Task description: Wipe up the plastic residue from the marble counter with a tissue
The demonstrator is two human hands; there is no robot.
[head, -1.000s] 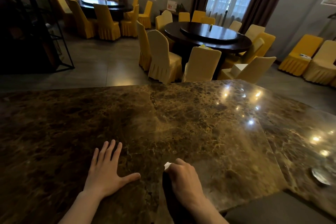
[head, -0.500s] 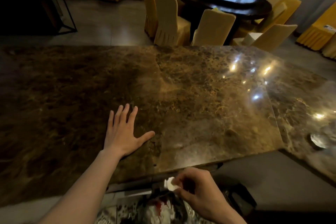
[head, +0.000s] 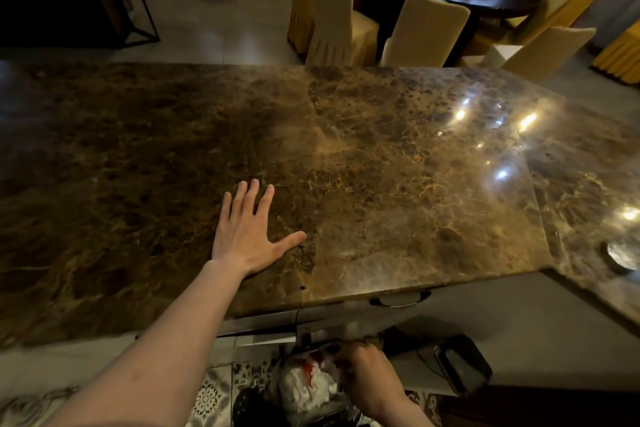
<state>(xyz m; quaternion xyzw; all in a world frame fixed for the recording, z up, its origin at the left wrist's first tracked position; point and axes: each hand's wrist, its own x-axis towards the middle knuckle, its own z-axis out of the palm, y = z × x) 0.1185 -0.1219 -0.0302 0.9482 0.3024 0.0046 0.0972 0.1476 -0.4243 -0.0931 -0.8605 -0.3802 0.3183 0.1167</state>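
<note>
One marble counter (head: 381, 166) spans the room. One left hand (head: 247, 236) lies flat on its near middle, fingers spread, holding nothing. Below the near edge, one right hand (head: 363, 371) reaches over a bin of white waste (head: 304, 388); its grip is blurred, and I cannot pick out the tissue.

Left hand (head: 246, 237) flat on marble counter (head: 398, 184) — right hand (head: 367, 376) below its edge, over trash (head: 304, 388).
</note>
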